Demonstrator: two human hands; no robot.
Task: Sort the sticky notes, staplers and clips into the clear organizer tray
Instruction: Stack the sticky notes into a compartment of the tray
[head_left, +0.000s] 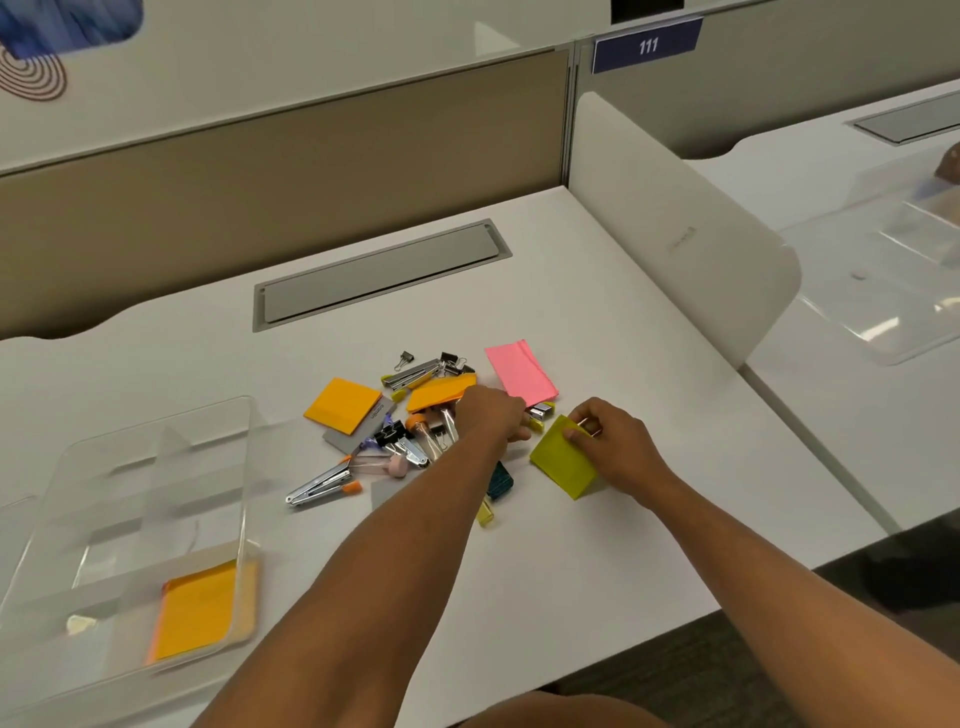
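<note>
A heap of office bits lies mid-desk: two orange sticky pads (343, 405) (441, 392), a pink pad (519, 371), chrome staplers (413, 374) (319, 483) and black binder clips (389, 431). My left hand (491, 415) reaches into the heap's right side with curled fingers, next to a small yellow stapler (540, 414); what it holds is hidden. My right hand (608, 441) pinches the top edge of an olive-green sticky pad (563, 462) lying on the desk. The clear organizer tray (156, 467) sits at the left, with an orange pad (200, 608) in its nearest compartment.
A grey cable cover (379, 275) is set into the desk behind the heap. A white divider panel (675, 234) stands at the right, with another clear tray (883, 291) on the neighbouring desk. The desk's front edge runs close below my arms.
</note>
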